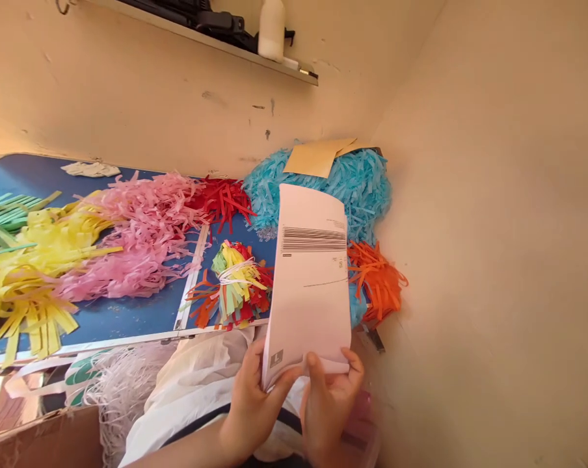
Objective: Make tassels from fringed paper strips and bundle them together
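Observation:
Upright in front of me is a white stack of paper (pixel 311 305), with a printed barcode near its top and a small grey square at its lower left. My left hand (pixel 259 396) grips its lower left corner, thumb along the bottom edge. At the lower right, my right hand (pixel 330 396) holds the stack with the thumb in front and fingers at the right edge. Just left of the paper, a bundle of multicoloured paper strips (pixel 238 276) tied with white string lies on the blue folding table (pixel 133 318). The stack hides part of the tabletop.
Piles of pink (pixel 147 240), yellow (pixel 45 260), red (pixel 226 200) and blue shredded paper (pixel 265 185) cover much of the table. Brown card (pixel 313 159) rests on the blue pile; orange strips (pixel 379 283) hang at right. A wall shelf (pixel 216 39) holds a white bottle (pixel 272 29). A cardboard box (pixel 50 439) stands lower left.

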The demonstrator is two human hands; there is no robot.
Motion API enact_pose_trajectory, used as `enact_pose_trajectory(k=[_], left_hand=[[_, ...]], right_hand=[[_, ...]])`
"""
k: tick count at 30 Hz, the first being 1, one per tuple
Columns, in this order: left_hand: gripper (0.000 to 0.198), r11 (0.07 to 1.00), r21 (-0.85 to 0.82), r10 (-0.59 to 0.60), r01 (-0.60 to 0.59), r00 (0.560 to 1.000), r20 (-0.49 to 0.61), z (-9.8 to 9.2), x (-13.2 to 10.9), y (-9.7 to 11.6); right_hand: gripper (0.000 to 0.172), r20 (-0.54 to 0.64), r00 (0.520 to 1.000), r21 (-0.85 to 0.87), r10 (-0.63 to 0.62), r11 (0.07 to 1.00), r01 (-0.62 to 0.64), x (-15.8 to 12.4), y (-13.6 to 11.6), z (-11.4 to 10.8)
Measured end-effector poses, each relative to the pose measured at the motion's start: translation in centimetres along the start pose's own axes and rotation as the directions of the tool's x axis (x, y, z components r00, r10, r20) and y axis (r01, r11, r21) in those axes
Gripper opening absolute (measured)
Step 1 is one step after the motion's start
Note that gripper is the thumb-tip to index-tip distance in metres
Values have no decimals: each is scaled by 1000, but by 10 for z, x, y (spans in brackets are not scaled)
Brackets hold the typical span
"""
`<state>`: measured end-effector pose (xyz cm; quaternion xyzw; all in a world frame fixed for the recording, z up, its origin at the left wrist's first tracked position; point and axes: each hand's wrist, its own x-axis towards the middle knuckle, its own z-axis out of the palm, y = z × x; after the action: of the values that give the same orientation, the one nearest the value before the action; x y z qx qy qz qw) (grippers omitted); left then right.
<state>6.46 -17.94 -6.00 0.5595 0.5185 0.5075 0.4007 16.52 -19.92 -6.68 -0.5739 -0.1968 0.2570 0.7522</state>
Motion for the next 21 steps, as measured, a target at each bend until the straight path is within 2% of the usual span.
enact_pose_trajectory(k=[5, 9, 13, 16, 18, 21], left_hand=[[36, 991, -111, -72, 75, 997, 31, 0, 1, 2], [29, 992, -99, -75, 82, 994, 74, -3, 0, 2], [27, 986, -96, -130, 135, 990, 54, -10, 7, 10], [31, 959, -172, -215, 226, 973, 84, -17, 15, 17], [32, 946, -193, -243, 261, 963, 113, -23, 21, 21], [31, 944, -179, -251, 277, 955, 159, -35, 34, 24]], right_hand=[[59, -19, 1000, 4, -19, 1000, 19, -3, -11, 4], [60, -10, 1000, 22, -3, 1000, 3, -4, -10, 5], [56, 85, 996, 53, -28, 998, 23, -4, -5, -2], [71, 130, 990, 101, -45, 994, 32, -1, -6, -9], [79, 178, 983, 124, 40, 990, -63, 4, -7, -13], [60, 308, 918, 97, 250, 952, -292, 12, -7, -19]])
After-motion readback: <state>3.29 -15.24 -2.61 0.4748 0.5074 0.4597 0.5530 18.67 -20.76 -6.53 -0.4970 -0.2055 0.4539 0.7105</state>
